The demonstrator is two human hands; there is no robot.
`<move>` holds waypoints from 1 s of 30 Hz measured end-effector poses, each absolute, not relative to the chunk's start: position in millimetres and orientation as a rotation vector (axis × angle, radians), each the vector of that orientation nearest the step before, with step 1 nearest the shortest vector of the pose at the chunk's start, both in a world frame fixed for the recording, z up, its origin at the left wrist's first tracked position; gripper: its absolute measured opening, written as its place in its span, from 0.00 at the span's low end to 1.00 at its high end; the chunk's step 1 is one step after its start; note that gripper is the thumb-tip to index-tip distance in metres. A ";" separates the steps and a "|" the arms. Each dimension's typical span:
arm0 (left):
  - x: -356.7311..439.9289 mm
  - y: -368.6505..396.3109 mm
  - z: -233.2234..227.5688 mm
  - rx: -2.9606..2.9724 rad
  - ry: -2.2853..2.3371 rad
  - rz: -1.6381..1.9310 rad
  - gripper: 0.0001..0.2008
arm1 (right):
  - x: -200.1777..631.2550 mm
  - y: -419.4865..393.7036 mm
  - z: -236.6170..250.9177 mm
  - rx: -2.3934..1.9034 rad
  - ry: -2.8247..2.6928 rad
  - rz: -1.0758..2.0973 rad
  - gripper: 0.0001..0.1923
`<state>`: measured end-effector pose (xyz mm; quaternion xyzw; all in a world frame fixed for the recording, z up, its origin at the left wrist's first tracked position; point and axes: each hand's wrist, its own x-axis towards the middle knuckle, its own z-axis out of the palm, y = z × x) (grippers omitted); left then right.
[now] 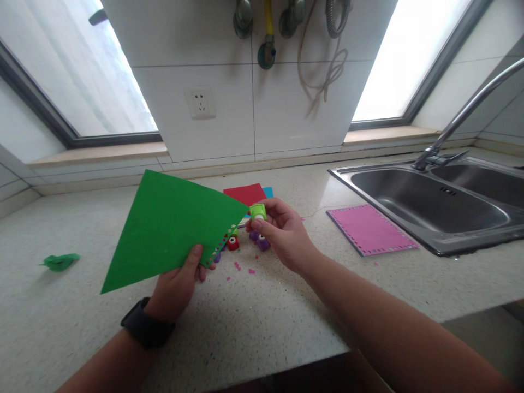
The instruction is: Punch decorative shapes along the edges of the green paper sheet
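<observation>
My left hand (178, 288) grips a sheet of green paper (167, 224) by its lower edge, thumb on top. Small punched shapes run along the sheet's right edge. Between the thumb and fingers of my right hand (289, 234) is a light green craft punch (257, 212), at the sheet's right corner. Below the hands, on the counter, are a red punch (233, 242) and a purple punch (262, 241), with others partly hidden by the paper. Pink paper bits (237, 266) lie scattered nearby.
Behind my right hand lie red paper (248, 193) and a blue sheet (268, 192). A pink sheet with punched edges (370, 229) rests beside the steel sink (397, 191) and faucet (462, 120). A crumpled green piece (60, 262) is at the left of the counter (254, 316).
</observation>
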<state>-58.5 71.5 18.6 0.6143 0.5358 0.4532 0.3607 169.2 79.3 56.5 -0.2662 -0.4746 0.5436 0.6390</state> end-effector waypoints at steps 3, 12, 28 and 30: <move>-58.9 72.2 16.4 1.568 1.370 1.177 0.29 | 169.1 79.3 56.3 -0.584 -1.081 1.242 0.19; -62.4 73.0 11.7 1.540 1.377 1.157 0.28 | 168.8 78.5 56.9 -0.584 -1.083 1.243 0.19; -64.0 73.6 6.1 1.470 1.410 1.143 0.24 | 169.5 82.7 53.4 -0.678 -1.153 1.321 0.16; -61.6 72.3 8.9 1.461 1.407 1.159 0.21 | 170.3 83.9 51.4 -0.700 -1.191 1.344 0.15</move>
